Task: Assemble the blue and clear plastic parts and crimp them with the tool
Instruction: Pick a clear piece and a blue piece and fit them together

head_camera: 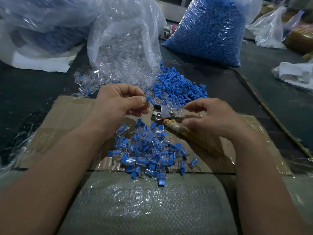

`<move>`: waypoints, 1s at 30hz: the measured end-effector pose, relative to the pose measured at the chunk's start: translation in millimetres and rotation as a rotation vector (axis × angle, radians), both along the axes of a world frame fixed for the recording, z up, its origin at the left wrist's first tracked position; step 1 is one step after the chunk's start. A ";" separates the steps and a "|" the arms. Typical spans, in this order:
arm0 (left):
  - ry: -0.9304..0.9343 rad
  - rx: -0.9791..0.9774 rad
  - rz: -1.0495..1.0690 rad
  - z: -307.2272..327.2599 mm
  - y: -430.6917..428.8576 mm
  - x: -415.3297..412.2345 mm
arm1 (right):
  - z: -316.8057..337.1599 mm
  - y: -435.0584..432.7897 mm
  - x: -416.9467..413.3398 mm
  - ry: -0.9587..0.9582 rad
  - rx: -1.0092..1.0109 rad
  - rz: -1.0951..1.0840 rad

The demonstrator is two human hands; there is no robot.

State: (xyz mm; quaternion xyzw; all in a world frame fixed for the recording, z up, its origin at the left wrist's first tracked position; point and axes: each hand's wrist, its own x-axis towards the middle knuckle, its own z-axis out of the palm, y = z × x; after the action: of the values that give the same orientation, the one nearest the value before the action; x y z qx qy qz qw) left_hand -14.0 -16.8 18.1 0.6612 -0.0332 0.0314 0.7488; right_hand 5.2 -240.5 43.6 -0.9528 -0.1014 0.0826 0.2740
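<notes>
Left hand (118,100) pinching blue part (148,99), tool (160,113) beside

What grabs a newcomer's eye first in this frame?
The heap of assembled blue-and-clear pieces on the cardboard, between the forearms. Behind it, the left hand pinches a blue part beside the right hand at the crimping tool. Farther back stand a bag of blue parts, right, and a bag of clear parts, left.

No readable text, labels or numbers anywhere in view.
</notes>
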 end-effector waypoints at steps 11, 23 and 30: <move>0.012 0.003 0.001 1.1 -1.1 -1.2 | 3.0 11.6 -5.9 0.091 -0.309 0.037; 0.000 -0.034 0.002 -0.1 -1.1 1.2 | -4.6 18.2 -1.8 -0.316 -0.205 -0.071; -0.079 -0.065 0.053 0.1 -3.0 0.8 | -8.3 27.6 -7.2 -0.351 -0.080 0.000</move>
State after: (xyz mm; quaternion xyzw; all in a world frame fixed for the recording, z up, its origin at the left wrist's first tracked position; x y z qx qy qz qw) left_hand -13.2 -19.8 18.2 0.6354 -0.0443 0.0782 0.7670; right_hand -2.1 -212.9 35.3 -0.9627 -0.1442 -0.0813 0.2141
